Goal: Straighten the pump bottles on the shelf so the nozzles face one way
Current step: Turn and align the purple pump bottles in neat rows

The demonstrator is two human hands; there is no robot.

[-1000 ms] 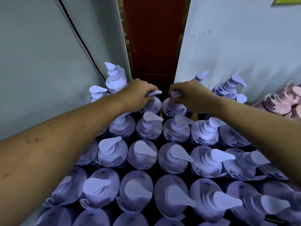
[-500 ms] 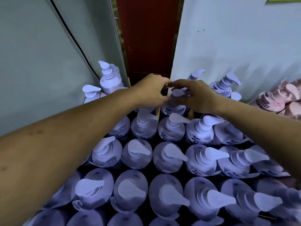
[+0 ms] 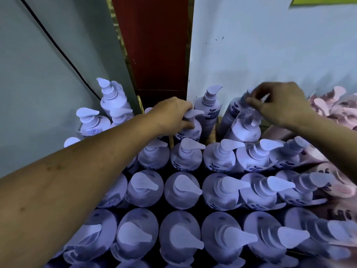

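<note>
Currently left hand (image 3: 173, 115) and right hand (image 3: 280, 105) each grip lilac pump bottles (image 3: 190, 130), labels (image 3: 212, 115) unreadable.

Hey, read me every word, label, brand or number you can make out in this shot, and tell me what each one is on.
Nothing here can be read for certain.
On the lavender pump bottles: dark blue label print, too blurred to read.
On the pink bottles: dark print, blurred, unreadable.
On the yellow-green sign on the wall: cut off, no text visible.
</note>
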